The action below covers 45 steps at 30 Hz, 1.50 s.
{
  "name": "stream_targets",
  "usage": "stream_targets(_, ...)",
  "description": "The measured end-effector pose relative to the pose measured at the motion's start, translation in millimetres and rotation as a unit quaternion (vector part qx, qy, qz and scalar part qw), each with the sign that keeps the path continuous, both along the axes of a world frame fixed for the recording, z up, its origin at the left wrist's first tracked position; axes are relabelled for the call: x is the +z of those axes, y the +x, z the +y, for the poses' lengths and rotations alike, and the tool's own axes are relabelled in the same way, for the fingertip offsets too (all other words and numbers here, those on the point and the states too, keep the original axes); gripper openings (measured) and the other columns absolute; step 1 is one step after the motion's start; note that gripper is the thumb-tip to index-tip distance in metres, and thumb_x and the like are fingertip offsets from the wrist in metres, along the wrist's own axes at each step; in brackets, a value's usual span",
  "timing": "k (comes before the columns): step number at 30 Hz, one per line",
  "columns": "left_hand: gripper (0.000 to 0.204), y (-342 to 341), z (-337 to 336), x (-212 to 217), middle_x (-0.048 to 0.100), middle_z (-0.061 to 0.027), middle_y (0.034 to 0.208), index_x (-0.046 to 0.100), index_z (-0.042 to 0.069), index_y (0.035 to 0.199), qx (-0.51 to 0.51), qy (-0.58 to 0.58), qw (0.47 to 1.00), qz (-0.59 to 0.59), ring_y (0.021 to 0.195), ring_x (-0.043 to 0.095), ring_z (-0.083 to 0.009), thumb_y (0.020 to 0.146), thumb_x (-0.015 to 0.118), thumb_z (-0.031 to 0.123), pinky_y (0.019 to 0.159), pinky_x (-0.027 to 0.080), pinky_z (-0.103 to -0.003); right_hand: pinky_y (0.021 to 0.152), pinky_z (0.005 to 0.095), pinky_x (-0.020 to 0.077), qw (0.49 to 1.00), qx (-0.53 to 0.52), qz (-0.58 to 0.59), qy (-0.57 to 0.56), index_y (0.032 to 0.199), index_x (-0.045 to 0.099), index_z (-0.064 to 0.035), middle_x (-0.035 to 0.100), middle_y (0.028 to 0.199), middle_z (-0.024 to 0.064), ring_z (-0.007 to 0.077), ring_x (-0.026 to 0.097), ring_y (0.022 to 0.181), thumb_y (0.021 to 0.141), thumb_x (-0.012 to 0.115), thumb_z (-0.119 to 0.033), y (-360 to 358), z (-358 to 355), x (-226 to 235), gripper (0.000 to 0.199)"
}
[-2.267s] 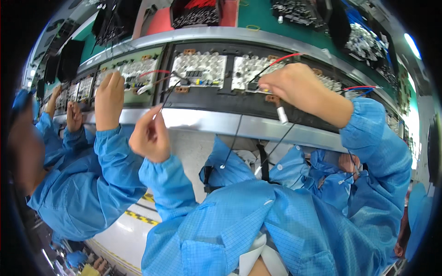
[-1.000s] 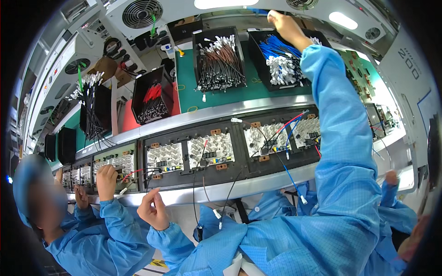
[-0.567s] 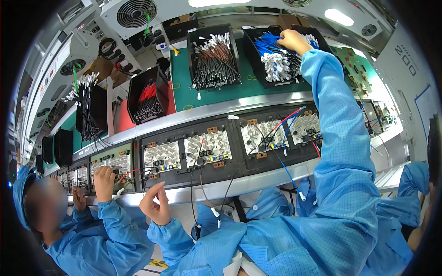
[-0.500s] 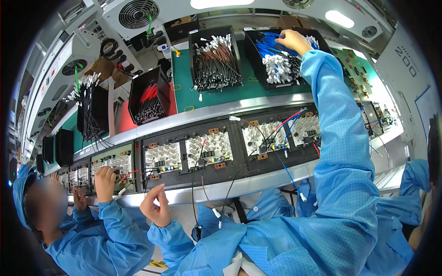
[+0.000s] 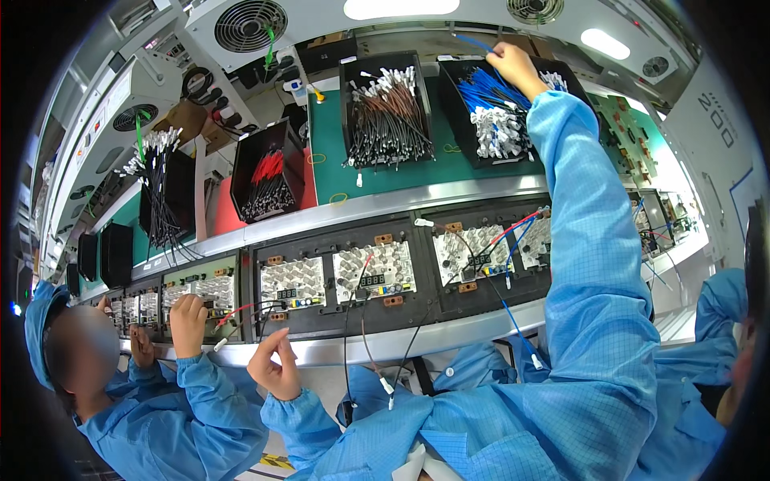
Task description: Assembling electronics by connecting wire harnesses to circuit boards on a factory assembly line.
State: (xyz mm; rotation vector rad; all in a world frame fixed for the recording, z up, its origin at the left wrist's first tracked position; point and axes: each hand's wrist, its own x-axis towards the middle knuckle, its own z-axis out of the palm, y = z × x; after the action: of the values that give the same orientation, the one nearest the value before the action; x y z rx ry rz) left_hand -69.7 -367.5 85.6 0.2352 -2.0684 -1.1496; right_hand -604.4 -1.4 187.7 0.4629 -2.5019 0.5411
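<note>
My right hand (image 5: 516,70) is raised over the black bin (image 5: 454,120) at the upper right, its fingers closed on a blue wire (image 5: 472,42). The free end of that wire sticks out to the left of my fingertips. Below my hand, the bin holds many blue wires with white connectors (image 5: 499,132). My left hand (image 5: 275,365) hovers before the bench's front edge, its fingers loosely bent and apart, with nothing visible in them. Near it is a circuit board (image 5: 290,276) in a black tray, with a small display on it.
Black bins of brown and black wires (image 5: 391,120) and of red-and-black wires (image 5: 269,180) stand behind the metal rail (image 5: 385,198). Loose wires (image 5: 361,329) hang over the bench's front edge. At the left, a co-worker's hand (image 5: 188,325) is over another board.
My right hand has pulled a blue wire up from the bin, so its end now points out to the left. The view has shifted slightly. My left hand stays nearly still.
</note>
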Motion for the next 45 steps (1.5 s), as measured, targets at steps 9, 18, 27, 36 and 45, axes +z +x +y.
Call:
stream_targets(9,0.013,-6.5,-2.9,11.0,0.057,-0.0024,0.068,0.065,-0.004,0.098,-0.02,0.013,0.999,0.041,0.053,0.048,-0.0053,0.091,0.056,0.003,0.047,0.034,-0.019,0.051,0.0263,0.04,0.935,0.214,0.178,-0.22,0.086,0.057,-0.0037,0.054,0.066,0.0013,0.0096,0.048,0.056,0.093,0.056,-0.015,54.8,2.8,88.9,0.014)
stream_targets(18,0.036,-59.0,23.9,96.5,0.058,-0.0157,0.113,0.056,-0.001,0.121,-0.15,-0.047,0.98,0.125,0.087,0.06,-0.0161,0.086,0.057,-0.005,0.068,0.052,-0.026,0.052,0.0201,0.0336,0.868,0.415,0.201,-0.182,0.095,0.053,-0.004,0.05,0.07,-0.003,0.0021,0.042,0.061,0.089,0.059,-0.005,195.1,-80.2,142.7,0.008)
stream_targets(27,0.029,-65.8,38.7,106.1,0.065,-0.0078,0.09,0.055,0.002,0.117,-0.254,-0.012,0.966,0.047,0.07,0.062,-0.0112,0.089,0.062,0.005,0.058,0.048,-0.022,0.051,0.0231,0.0366,0.895,0.399,-0.137,-0.144,0.099,0.052,-0.0003,0.053,0.07,0.0008,0.006,0.046,0.06,0.093,0.052,-0.01,358.5,-183.5,111.6,0.012)
stream_targets(36,0.008,-16.1,-15.4,43.2,0.065,-0.0082,0.083,0.062,-0.004,0.095,-0.153,0.034,0.986,0.064,0.069,0.062,-0.0117,0.09,0.056,-0.002,0.061,0.049,-0.022,0.05,0.0233,0.0358,0.844,0.354,-0.367,-0.167,0.104,0.052,-0.0015,0.053,0.071,0.0002,0.0081,0.046,0.058,0.097,0.047,-0.023,419.0,-141.7,72.8,0.024)
stream_targets(45,0.034,-3.1,-26.4,12.1,0.064,-0.0115,0.094,0.064,-0.001,0.099,-0.082,0.006,0.996,-0.038,0.085,0.066,-0.0186,0.077,0.05,-0.022,0.069,0.06,-0.028,0.087,0.0297,0.0428,0.687,0.191,-0.133,-0.689,0.12,0.048,0.0004,0.047,0.096,0.0082,0.018,0.048,0.09,0.101,0.037,-0.024,484.4,-85.0,-10.1,0.033)
